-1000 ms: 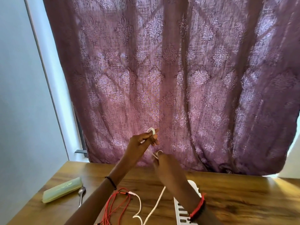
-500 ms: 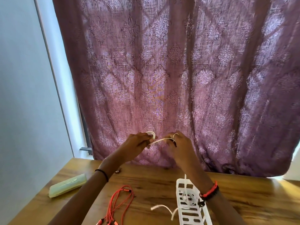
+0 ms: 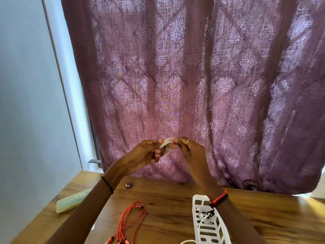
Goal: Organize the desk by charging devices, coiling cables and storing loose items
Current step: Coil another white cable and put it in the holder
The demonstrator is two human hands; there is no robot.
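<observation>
Both hands are raised in front of the curtain, above the wooden desk [image 3: 167, 196]. A white cable [image 3: 166, 145] is looped into a small coil between them. My left hand [image 3: 146, 153] pinches the coil with its fingers curled around it. My right hand [image 3: 189, 149], wearing a ring, grips the coil's other side with its fingertips. The cable's loose end [image 3: 187, 241] lies on the desk near the bottom edge. A red cable [image 3: 131, 221] with several connectors sprawls on the desk below my left forearm.
A white slotted plastic basket [image 3: 197, 210] stands under my right wrist with a white item inside. A pale green case [image 3: 73, 200] lies at the desk's left edge. A small dark metal object [image 3: 129, 184] sits near the curtain [image 3: 193, 76], which hangs behind the desk.
My hands have come together on the white cable, winding the stretched length into a tighter coil. The camera has shifted, so the desk items sit further right.
</observation>
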